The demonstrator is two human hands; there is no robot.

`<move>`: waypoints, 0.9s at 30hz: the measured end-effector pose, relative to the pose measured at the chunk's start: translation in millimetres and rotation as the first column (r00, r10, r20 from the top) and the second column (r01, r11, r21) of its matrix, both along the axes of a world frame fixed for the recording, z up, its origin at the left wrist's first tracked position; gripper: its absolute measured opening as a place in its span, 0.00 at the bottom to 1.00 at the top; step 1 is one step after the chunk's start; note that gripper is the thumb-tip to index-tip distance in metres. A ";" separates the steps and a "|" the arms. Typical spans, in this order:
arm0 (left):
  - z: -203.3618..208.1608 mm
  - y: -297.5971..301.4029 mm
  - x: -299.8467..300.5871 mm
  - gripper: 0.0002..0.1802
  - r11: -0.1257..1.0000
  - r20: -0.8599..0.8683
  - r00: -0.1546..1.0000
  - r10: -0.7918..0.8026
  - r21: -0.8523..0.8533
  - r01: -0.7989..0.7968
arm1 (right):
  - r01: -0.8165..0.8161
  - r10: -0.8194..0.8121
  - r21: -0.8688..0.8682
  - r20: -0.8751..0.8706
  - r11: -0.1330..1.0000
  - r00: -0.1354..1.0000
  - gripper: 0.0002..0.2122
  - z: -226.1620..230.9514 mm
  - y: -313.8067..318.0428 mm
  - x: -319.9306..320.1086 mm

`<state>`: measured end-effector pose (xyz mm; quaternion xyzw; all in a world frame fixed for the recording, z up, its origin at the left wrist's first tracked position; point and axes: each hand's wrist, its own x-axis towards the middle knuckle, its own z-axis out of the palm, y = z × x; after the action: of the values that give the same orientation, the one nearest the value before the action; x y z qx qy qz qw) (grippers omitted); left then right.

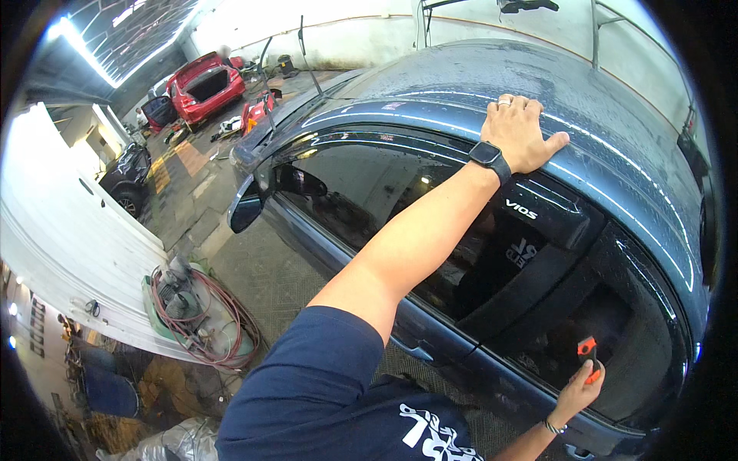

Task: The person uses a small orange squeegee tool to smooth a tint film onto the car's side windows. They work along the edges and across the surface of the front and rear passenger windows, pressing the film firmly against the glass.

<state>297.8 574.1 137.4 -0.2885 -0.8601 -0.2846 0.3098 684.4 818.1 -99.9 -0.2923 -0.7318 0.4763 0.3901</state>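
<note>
Blue paint, beaded with water, covers the roof (pixel 430 73) of the car (pixel 453 342) that fills the middle and right of the frame. The person's left hand (pixel 519 132) lies palm down on the roof edge, upper right of centre, its fingers bent and close together, the thumb spread out to the right. It wears a ring (pixel 504 102), and a dark watch (pixel 486 154) sits on the wrist. The left forearm crosses in front of the dark front window (pixel 354 180), and a navy sleeve (pixel 307 369) covers the upper arm.

At lower right, the right hand (pixel 578 396) has its fingers clamped on an orange-and-black scraper (pixel 587 348), whose orange head points upward in front of the rear window (pixel 638 338); whether it touches the glass cannot be told. A bracelet (pixel 553 426) circles that wrist.

Left of centre, the side mirror (pixel 247 206) juts out from the door. Lower left, a reddish hose (pixel 223 307) lies coiled around a machine (pixel 181 296) on the floor. Upper left, a red car (pixel 207 104) stands with its boot lid raised.
</note>
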 end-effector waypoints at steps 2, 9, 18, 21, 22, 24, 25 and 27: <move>-1.5 1.7 -2.0 0.42 1.000 -0.007 1.000 0.011 -0.001 -0.011 | -0.022 0.016 0.279 0.026 0.960 1.000 0.12 -3.4 -22.2 -21.6; -2.3 -3.0 -3.4 0.43 1.000 -0.011 1.000 -0.019 -0.005 0.019 | -0.066 0.052 0.177 0.085 0.982 0.995 0.13 1.0 -13.2 -17.0; -1.6 -0.9 -1.1 0.43 1.000 0.004 1.000 -0.017 -0.009 0.017 | -0.122 0.099 0.343 0.086 0.931 0.991 0.13 11.6 -55.2 -40.7; -4.0 -1.2 -2.8 0.43 1.000 -0.018 1.000 -0.020 -0.008 0.020 | -0.052 0.031 0.342 0.067 0.938 0.997 0.13 10.9 -33.0 -26.3; -2.4 0.7 -1.4 0.43 1.000 -0.015 0.999 -0.028 -0.008 0.028 | -0.035 0.014 0.242 0.088 0.970 0.996 0.14 -3.5 -6.2 -11.9; -1.8 0.6 -2.3 0.43 1.000 -0.004 1.000 0.000 -0.018 0.000 | -0.011 0.004 0.101 0.070 0.995 0.998 0.14 -1.5 15.0 5.0; -2.1 -0.9 -3.5 0.43 1.000 0.001 1.000 0.004 -0.016 -0.004 | -0.014 0.012 0.035 0.066 0.999 0.998 0.15 1.1 20.2 9.0; 0.6 -0.6 -2.0 0.43 1.000 0.010 1.000 -0.002 -0.012 0.002 | -0.017 0.009 0.088 0.085 0.996 0.996 0.13 7.8 7.7 1.5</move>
<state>295.8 573.5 138.1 -0.2898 -0.8631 -0.2810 0.3036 685.9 825.9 -92.0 -0.2899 -0.7700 0.4329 0.3683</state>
